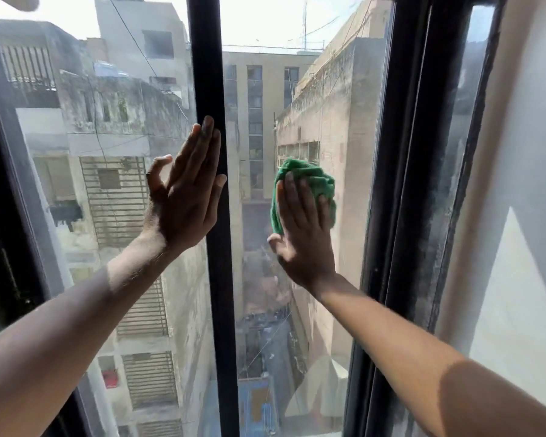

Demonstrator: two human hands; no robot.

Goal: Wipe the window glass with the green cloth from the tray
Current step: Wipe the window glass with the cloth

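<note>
A crumpled green cloth (312, 181) lies flat against the right pane of the window glass (297, 89), at mid height. My right hand (303, 228) presses it onto the glass with straight fingers spread over it. My left hand (186, 190) rests with straight fingers against the left pane and the black centre bar (215, 279); its fingertips lie on the bar's left edge. The tray is out of view.
A wide black frame (401, 184) bounds the right pane, with a narrow dusty side pane (464, 137) and a pale wall (524, 216) beyond it. A dark frame edge (10, 216) runs down the left. Buildings show through the glass.
</note>
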